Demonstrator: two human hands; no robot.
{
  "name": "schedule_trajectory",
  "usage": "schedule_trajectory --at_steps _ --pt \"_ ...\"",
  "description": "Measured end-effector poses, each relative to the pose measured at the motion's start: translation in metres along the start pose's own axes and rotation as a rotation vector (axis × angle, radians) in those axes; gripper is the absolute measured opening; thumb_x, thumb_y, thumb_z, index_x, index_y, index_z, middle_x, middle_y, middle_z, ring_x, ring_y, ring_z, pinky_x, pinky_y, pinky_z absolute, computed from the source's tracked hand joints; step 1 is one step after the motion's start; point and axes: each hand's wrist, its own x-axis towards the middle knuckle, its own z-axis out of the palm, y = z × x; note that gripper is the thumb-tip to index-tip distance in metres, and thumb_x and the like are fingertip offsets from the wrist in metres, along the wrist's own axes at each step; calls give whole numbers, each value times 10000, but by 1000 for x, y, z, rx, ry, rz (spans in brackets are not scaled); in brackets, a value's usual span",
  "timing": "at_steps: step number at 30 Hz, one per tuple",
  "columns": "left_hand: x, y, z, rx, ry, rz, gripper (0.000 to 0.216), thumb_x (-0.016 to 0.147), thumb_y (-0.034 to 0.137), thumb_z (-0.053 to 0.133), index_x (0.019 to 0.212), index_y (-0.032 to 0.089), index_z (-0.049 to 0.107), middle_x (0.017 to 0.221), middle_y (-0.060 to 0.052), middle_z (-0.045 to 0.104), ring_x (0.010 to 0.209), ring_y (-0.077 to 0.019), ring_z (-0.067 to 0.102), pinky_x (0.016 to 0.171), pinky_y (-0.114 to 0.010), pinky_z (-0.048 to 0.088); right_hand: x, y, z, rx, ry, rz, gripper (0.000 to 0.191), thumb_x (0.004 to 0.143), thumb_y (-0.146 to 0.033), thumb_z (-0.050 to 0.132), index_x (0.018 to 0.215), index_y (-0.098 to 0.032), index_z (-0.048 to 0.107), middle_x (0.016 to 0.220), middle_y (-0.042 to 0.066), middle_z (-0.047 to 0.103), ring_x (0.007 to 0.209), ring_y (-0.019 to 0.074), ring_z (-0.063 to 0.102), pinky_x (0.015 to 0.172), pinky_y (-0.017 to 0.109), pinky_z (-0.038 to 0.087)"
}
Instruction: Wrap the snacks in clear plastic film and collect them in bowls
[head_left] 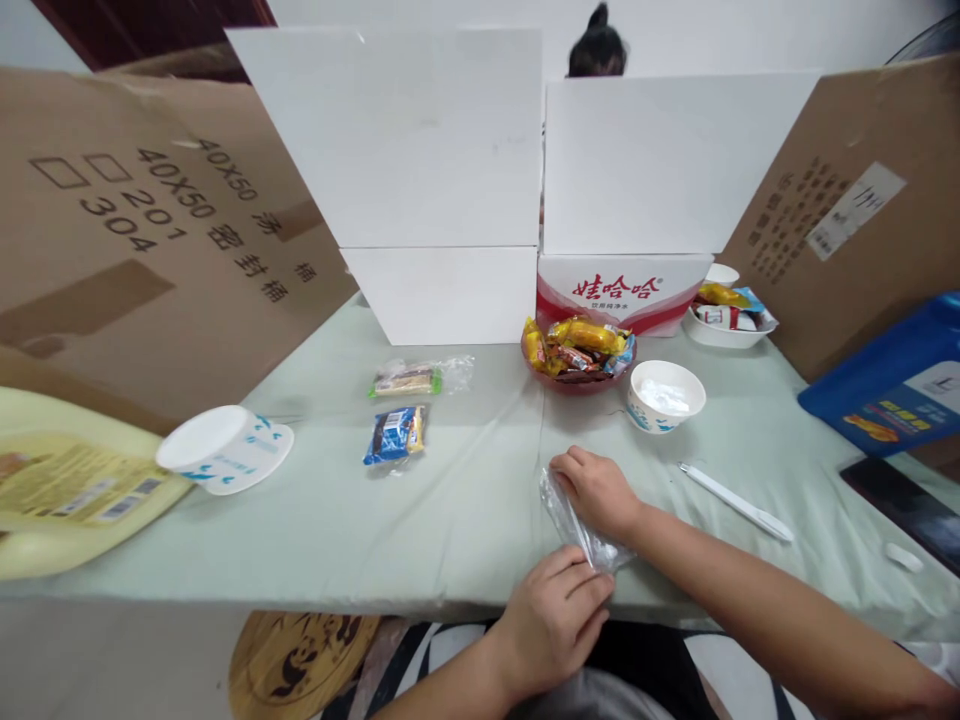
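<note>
A clear plastic bag (571,520) lies at the near edge of the pale green table (315,520). My right hand (596,492) rests on its far end with fingers curled over the plastic. My left hand (551,615) pinches its near end at the table's edge. Beyond them stands a red bowl of wrapped snacks (577,352) and a white paper bowl (666,395) holding something white.
Two packed snack bags (395,434) (420,378) lie at mid-table. A tipped paper bowl (223,448) and a yellow jug (67,485) are left. A white pen-like tool (739,502), blue box (892,385), snack tray (727,315) are right. Cardboard and white boxes wall the back.
</note>
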Motion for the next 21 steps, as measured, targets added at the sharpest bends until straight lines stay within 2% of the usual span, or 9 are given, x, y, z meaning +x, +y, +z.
schedule_trajectory --at_steps 4,7,9,11,13,17,19,21 --pt "-2 11 -13 43 -1 -76 327 846 150 525 1169 132 577 1019 -105 683 997 -225 609 950 -388 527 -1 -3 6 -146 0 -34 203 968 -191 407 988 -190 609 875 57 607 738 175 563 645 278 366" --pt "3 11 -32 140 76 -148 326 876 156 506 1196 131 563 1038 -121 661 966 -221 609 886 -378 536 -2 -6 7 -157 9 -44 199 966 -178 401 1009 -187 596 871 58 602 737 173 552 645 279 356" --pt "11 1 -42 196 98 -142 293 896 152 474 1168 141 581 1038 -119 651 961 -216 599 862 -376 526 -3 -7 7 -159 9 -44 194 962 -181 406 1022 -184 590 880 62 602 747 179 552 651 283 361" --pt "21 -16 -47 230 67 -77 250 911 170 457 1103 159 617 1059 -111 650 1045 -237 569 905 -410 489 -2 -8 6 -164 7 -26 186 954 -192 424 1041 -178 588 904 69 606 769 191 558 665 291 375" --pt "27 -35 -46 255 6 -36 190 918 227 480 981 185 654 1030 -85 663 1106 -263 539 957 -462 432 -2 -6 1 -174 7 18 182 945 -214 447 1047 -171 593 930 79 612 802 211 567 691 308 397" --pt "27 -59 -38 245 -43 -98 152 904 229 513 844 196 649 931 -52 661 1036 -230 555 952 -435 402 -13 3 -22 -209 26 136 196 929 -242 481 1023 -145 624 1015 124 630 929 261 572 801 371 426" --pt "25 -61 -36 227 -37 -119 127 892 215 522 859 192 643 944 -56 656 1045 -225 552 955 -424 396 -30 4 -32 -210 66 62 277 934 -283 482 1135 -137 607 1195 155 599 1098 295 530 919 425 396" --pt "23 -60 -36 212 -41 -130 117 889 206 521 869 188 634 968 -60 654 1062 -227 551 962 -425 387 -53 0 -34 -191 52 -162 473 927 -414 495 1310 -137 512 1391 159 490 1282 320 407 1039 473 310"
